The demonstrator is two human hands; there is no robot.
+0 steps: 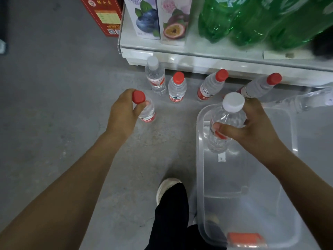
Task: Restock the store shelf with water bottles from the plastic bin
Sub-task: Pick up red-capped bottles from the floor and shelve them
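My left hand (pixel 124 112) grips a red-capped water bottle (pixel 148 112) by its neck, upright over the concrete floor. My right hand (pixel 252 127) holds a white-capped water bottle (pixel 226 121) round its body, above the far end of the clear plastic bin (pixel 200 159). Several water bottles stand on the floor under the white shelf (pixel 180 56): a white-capped one (pixel 155 76) and three red-capped ones (pixel 177 87) (pixel 211 85) (pixel 259 86). The bin holds no other bottle that I can see.
The shelf carries juice cartons (pixel 158 18) and green soda bottles (pixel 261 20). A red box (pixel 103 13) stands left of the shelf. More clear bottles (pixel 313 100) lie at the right edge. My leg and shoe (pixel 169 188) are beside the bin. Bare concrete floor lies to the left.
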